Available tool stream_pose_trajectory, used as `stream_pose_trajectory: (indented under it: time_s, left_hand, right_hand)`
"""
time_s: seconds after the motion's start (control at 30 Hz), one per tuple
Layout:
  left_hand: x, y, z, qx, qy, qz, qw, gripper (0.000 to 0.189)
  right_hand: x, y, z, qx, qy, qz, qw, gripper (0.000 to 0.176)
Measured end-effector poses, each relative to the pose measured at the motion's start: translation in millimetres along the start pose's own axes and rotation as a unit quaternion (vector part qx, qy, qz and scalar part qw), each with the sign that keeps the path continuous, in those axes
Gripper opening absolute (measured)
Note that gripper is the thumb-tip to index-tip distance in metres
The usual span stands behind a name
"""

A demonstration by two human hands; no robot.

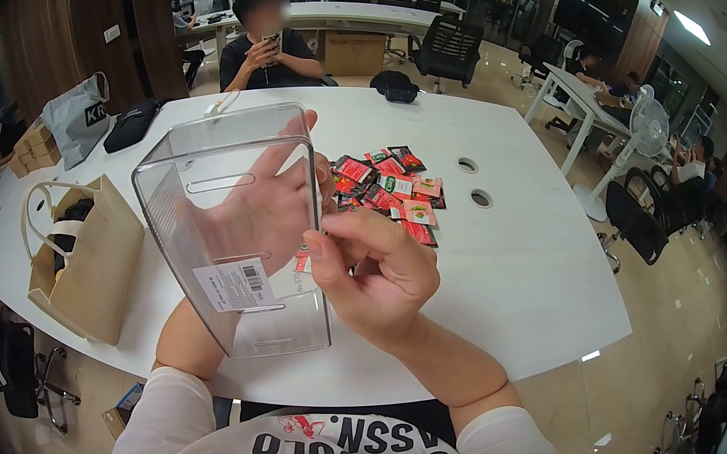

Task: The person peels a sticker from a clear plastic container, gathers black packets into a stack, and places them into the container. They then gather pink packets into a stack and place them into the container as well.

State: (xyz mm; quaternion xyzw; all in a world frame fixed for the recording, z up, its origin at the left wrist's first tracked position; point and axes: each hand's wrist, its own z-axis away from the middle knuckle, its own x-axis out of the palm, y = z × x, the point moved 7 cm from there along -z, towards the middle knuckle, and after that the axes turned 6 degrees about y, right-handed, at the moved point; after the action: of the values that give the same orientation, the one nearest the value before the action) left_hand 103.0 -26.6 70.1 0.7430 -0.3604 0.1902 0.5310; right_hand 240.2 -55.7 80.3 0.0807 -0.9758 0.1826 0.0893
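A clear plastic box (pixel 207 160) with a white barcode label (pixel 232 285) is held up, tilted, over the white table. Behind its transparent wall my left hand (pixel 266 200) supports it, the palm showing through and the fingers bent round the far edge. My right hand (pixel 372 269) is closed at the box's right edge, thumb and index finger pinching there. Just beyond my hands lies a pile of small red, pink and black packets (pixel 392 185), partly hidden by my fingers.
The white table (pixel 540 278) has two round holes. A beige tote bag (pixel 106 262), a grey bag (pixel 74 120) and a black pouch (pixel 132 125) stand at left. Across the table a person (pixel 267 54) holds a phone near a black cap (pixel 396 86). Chairs and a fan (pixel 648 127) stand beyond.
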Motion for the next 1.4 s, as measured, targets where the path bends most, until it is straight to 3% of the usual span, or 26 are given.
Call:
stream_pose_trajectory:
  time_s: [0.37, 0.57, 0.73, 0.9, 1.03, 1.13, 1.2, 1.23, 1.27, 1.3, 1.33, 1.37, 1.4]
  left_hand:
    - [-4, 2, 0, 0.0, -0.006, 0.012, 1.0, 0.147]
    - [-16, 3, -5, 0.006, -0.061, 0.034, 0.998, 0.143]
    - [-23, 9, -8, 0.057, -0.197, 0.042, 0.978, 0.152]
    - [-30, 24, -5, 0.073, -0.049, -0.093, 0.992, 0.143]
    - [-25, 33, -2, 0.065, 0.044, -0.1, 0.992, 0.129]
    - [-25, 29, 1, 0.133, 0.003, -0.038, 0.99, 0.098]
    - [-31, 28, -1, 0.152, 0.041, -0.074, 0.985, 0.102]
    - [-35, 30, -4, 0.136, 0.104, -0.144, 0.975, 0.12]
    - [-40, 31, -7, 0.137, 0.081, -0.177, 0.971, 0.129]
    - [-45, 32, -9, 0.139, 0.058, -0.21, 0.966, 0.139]
    - [-44, 31, -9, 0.156, -0.045, -0.199, 0.966, 0.137]
    - [-60, 22, -12, 0.128, 0.02, -0.251, 0.959, 0.135]
    - [-59, 14, -15, 0.093, 0.082, -0.299, 0.946, 0.133]
  right_hand:
    - [6, 12, 8, 0.025, -0.014, -0.038, 0.999, 0.034]
    - [5, 8, 0, -0.003, -0.055, -0.013, 0.998, 0.048]
    - [4, -2, -6, -0.072, -0.083, 0.059, 0.992, 0.059]
    - [4, 2, -11, -0.056, -0.125, 0.048, 0.989, 0.062]
    - [2, 8, -14, -0.008, -0.143, -0.007, 0.99, 0.061]
    - [3, 4, -15, -0.019, -0.154, -0.011, 0.988, 0.061]
    - [0, -3, -21, -0.043, -0.164, 0.008, 0.986, 0.061]
    - [-4, -10, -25, -0.063, -0.165, 0.024, 0.984, 0.062]
    - [-17, -22, -31, -0.037, -0.135, 0.02, 0.99, 0.06]
    - [-34, -38, -38, -0.014, -0.099, -0.037, 0.994, 0.056]
    - [-53, -54, -43, 0.008, -0.062, -0.095, 0.994, 0.053]
    - [-66, -64, -43, 0.034, -0.025, -0.155, 0.987, 0.049]
    - [-74, -80, -40, -0.041, 0.003, -0.273, 0.961, 0.04]
